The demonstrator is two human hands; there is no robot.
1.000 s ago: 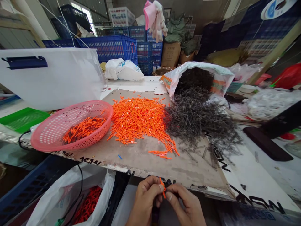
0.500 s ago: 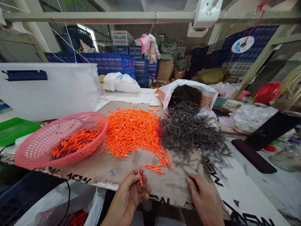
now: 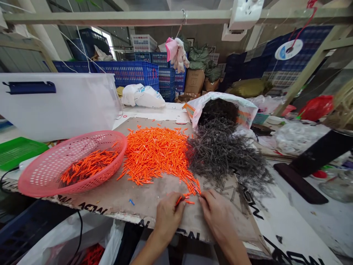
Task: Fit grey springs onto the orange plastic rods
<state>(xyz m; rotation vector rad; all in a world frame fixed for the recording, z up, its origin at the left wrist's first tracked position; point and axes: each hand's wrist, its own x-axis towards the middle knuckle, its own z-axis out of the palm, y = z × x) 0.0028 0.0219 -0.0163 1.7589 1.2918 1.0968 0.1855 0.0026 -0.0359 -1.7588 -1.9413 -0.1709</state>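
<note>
My left hand is closed in a pinch at the front of the board, with a slim orange plastic piece at its fingertips. Just to the right, my right hand is also pinched, its fingertips beside the trailing end of the orange heap. Whatever it holds is too small to make out. Beyond the hands lies a heap of slim orange plastic pieces. Right of it spreads a tangled heap of thin dark spring-like strips, spilling from a white bag.
A pink perforated basket with orange pieces stands at the left, before a white bin and a green tray. A small blue piece lies near the board's front edge. At the right is a black stand.
My left hand has moved up and right, turning palm down with the orange piece. My right hand has moved left and slightly away from me, bringing the hands closer together.
</note>
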